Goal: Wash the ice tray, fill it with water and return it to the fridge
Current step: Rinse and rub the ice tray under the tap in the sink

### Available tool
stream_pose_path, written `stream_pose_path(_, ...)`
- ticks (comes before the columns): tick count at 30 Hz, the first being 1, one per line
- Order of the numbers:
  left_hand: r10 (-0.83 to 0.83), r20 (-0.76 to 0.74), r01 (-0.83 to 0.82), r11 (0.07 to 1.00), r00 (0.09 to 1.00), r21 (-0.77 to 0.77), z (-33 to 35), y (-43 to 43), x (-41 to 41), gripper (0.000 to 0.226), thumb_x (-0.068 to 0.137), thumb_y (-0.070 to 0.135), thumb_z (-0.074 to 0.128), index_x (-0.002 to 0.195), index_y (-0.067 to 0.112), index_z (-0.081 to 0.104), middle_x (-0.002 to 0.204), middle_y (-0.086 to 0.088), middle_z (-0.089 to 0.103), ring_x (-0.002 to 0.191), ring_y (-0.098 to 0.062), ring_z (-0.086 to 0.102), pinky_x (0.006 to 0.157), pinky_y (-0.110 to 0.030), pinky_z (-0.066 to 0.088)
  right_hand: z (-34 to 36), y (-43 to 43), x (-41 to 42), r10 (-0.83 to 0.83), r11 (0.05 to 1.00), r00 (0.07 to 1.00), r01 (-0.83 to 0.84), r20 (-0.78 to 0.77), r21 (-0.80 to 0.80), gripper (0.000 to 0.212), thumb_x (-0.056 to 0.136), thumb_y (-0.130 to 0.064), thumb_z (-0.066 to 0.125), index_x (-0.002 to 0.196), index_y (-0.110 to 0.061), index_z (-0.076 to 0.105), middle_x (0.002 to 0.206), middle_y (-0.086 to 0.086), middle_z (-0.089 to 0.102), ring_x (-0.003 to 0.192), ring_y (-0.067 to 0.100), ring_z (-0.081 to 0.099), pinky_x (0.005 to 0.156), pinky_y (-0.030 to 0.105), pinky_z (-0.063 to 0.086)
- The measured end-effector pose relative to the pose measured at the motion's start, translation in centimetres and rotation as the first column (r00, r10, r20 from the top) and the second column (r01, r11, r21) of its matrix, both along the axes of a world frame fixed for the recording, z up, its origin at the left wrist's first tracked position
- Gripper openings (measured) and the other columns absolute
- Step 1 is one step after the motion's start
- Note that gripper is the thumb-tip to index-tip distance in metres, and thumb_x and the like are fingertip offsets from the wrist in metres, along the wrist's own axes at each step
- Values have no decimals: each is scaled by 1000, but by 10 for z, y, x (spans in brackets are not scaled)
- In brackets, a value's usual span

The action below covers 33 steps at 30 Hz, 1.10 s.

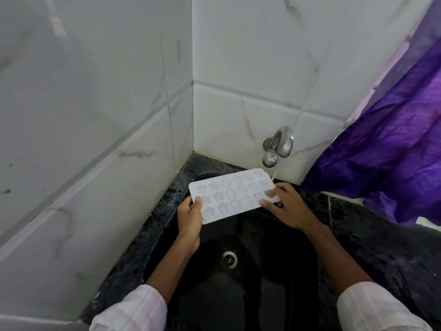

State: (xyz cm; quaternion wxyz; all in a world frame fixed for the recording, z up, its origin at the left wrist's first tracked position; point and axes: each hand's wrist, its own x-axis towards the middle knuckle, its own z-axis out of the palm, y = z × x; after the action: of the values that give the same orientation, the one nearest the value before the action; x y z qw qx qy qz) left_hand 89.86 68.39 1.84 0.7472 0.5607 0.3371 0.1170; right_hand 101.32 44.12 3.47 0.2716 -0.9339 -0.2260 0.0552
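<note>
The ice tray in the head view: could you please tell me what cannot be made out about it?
Underside of the ice tray: faces away from the head camera.
Fill level of its moulds: too faint against white plastic.
Fingers of the left hand: hidden beneath the tray.
Fingertips of the right hand: blurred by water running from the tap.

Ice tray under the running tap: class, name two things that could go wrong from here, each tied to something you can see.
1. The water lands at the right end of the ice tray, beside the right hand, so it may splash off onto the counter instead of filling it.
2. The left hand holds just the tray's left end; the wet plastic could slip from that grip into the sink.
</note>
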Motion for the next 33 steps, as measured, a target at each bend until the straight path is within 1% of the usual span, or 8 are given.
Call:
stream_pose_path(4, 2, 8, -2, 1000, 1000, 4, 1, 0, -2, 22, 106, 19, 45, 100, 21, 67, 98, 1, 74, 90, -20, 72, 85, -44, 59, 2, -2, -1, 1, 1000, 1000, -1, -19, -18, 48, 86, -56, 62, 123, -24, 64, 132, -2, 40, 111, 14, 49, 95, 27, 47)
stream_pose_path(7, 11, 18, -11, 1000, 1000, -19, 2, 2, -3, 22, 106, 18, 46, 100, 20, 67, 98, 1, 74, 91, -21, 73, 85, -44, 60, 2, -3, -3, 16, 1000, 1000, -16, 13, -26, 52, 85, -57, 62, 128, -27, 62, 132, -1, 41, 111, 13, 48, 94, 24, 42)
stream_pose_path(12, 25, 16, -25, 1000, 1000, -15, 3, 3, -1, 20, 106, 19, 46, 104, 20, 66, 98, 1, 74, 91, -21, 73, 84, -44, 60, 1, -1, -3, 23, 997, 999, -21, 29, -71, 61, 84, -63, 60, 130, -24, 58, 131, -5, 42, 110, 11, 49, 94, 27, 46)
stream_pose_path(17, 25, 18, -25, 1000, 1000, -1, 3, 4, -4, 22, 106, 19, 45, 101, 22, 66, 98, 2, 73, 91, -20, 72, 81, -41, 60, 1, -1, -6, 9, 1000, 1000, -9, 16, -5, 51, 79, -60, 68, 118, -26, 64, 123, -7, 43, 93, 8, 51, 80, 20, 45)
stream_pose_path(23, 21, 22, -21, 1000, 1000, 4, 2, 4, -3, 21, 106, 19, 46, 102, 21, 66, 99, 2, 74, 89, -19, 73, 80, -41, 61, -2, -3, -9, 12, 1000, 999, -14, -53, -28, 67, 79, -61, 67, 136, -29, 53, 134, -5, 35, 116, 9, 41, 98, 26, 40)
stream_pose_path(26, 25, 20, -26, 1000, 999, 11, 1, 4, -2, 20, 106, 19, 46, 108, 18, 67, 102, 1, 74, 91, -19, 73, 81, -41, 61, -1, 1, -11, 0, 999, 999, -1, -37, -39, 68, 80, -60, 67, 138, -26, 50, 136, -5, 33, 115, 7, 40, 96, 24, 38)
stream_pose_path(29, 21, 15, -22, 1000, 1000, 19, -2, 3, -1, 21, 106, 20, 46, 110, 17, 66, 101, 1, 74, 92, -19, 73, 82, -41, 61, -1, 1, -12, 0, 999, 999, -2, -51, -43, 71, 76, -63, 69, 134, -25, 52, 134, -6, 33, 111, 9, 45, 95, 27, 45)
stream_pose_path(33, 22, 18, -22, 999, 1000, 30, -3, 2, -2, 21, 106, 20, 45, 108, 18, 66, 99, 3, 73, 89, -17, 72, 76, -35, 59, -2, -3, -11, 14, 999, 999, -16, -49, -49, 66, 75, -59, 73, 130, -29, 54, 133, -3, 33, 109, 11, 45, 95, 27, 45)
